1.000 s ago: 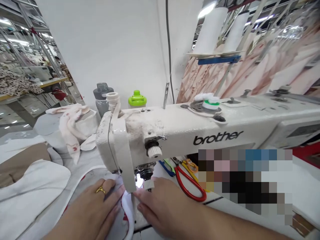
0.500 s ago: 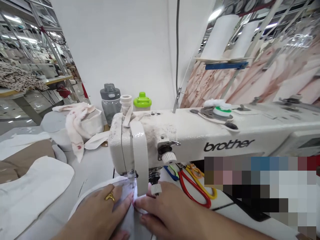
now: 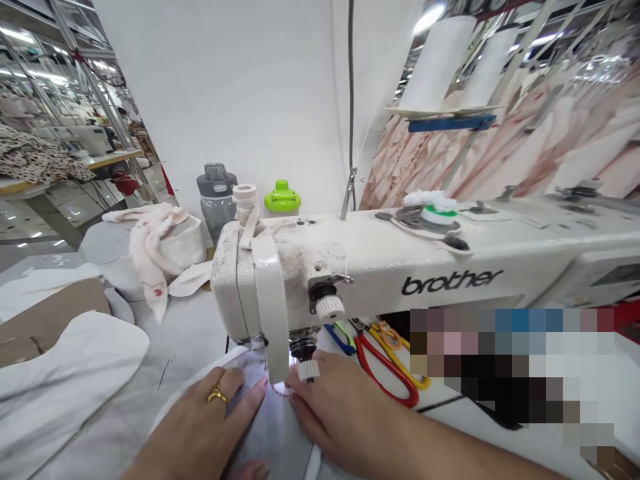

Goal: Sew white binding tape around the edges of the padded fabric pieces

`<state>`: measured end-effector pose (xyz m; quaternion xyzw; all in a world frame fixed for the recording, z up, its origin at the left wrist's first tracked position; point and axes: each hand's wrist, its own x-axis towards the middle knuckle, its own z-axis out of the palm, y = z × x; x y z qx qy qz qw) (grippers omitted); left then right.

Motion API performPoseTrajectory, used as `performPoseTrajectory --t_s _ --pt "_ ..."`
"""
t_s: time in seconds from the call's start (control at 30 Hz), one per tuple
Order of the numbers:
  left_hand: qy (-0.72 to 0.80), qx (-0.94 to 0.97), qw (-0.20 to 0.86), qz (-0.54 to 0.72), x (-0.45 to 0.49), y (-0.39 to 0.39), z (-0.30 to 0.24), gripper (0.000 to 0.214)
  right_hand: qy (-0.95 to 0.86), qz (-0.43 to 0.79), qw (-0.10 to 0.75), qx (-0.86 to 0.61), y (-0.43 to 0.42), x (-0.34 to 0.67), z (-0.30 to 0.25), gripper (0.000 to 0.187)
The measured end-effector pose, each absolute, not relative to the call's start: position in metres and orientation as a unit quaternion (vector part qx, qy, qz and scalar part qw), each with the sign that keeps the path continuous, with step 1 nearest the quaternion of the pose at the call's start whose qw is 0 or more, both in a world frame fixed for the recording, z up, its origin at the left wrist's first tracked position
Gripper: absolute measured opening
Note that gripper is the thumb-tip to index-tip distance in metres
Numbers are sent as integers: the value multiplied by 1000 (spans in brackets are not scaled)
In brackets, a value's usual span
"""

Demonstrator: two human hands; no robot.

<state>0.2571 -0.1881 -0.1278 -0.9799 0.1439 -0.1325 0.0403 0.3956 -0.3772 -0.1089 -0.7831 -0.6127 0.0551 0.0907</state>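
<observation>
A white Brother sewing machine (image 3: 380, 267) fills the middle of the view. Under its needle head lies a pale fabric piece (image 3: 273, 433) with white trim. My left hand (image 3: 205, 427), wearing a gold ring, lies flat on the fabric with its fingers stretched toward the presser foot. My right hand (image 3: 340, 413) rests on the fabric just right of the needle, fingers pressed down at the foot. Neither hand grips anything I can name.
Red-handled scissors (image 3: 385, 373) and yellow-handled scissors (image 3: 405, 363) lie behind the machine's arm. A grey bottle (image 3: 216, 193) and a green-lidded bottle (image 3: 283, 199) stand at the back. White cut fabric pieces (image 3: 65, 380) lie at left. Thread cones (image 3: 440, 63) stand at upper right.
Both hands have slid the fabric further under the presser foot, and the red-printed edge seen earlier is out of sight. The camera has shifted slightly.
</observation>
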Motion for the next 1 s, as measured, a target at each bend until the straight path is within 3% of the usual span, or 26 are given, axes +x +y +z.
performPoseTrajectory --t_s 0.27,0.57,0.9,1.0 --pt "117 -985 22 -122 255 -185 -131 53 -603 67 52 -793 -372 396 -106 24" --pt "125 -976 55 -168 261 -184 -127 48 -566 64 109 -814 -372 397 -114 24" --pt "152 -982 -18 -107 264 -171 -112 39 -593 11 87 -800 -372 397 -113 31" --pt "187 -978 10 -88 260 -184 -114 37 -594 11 96 -799 -372 397 -112 31"
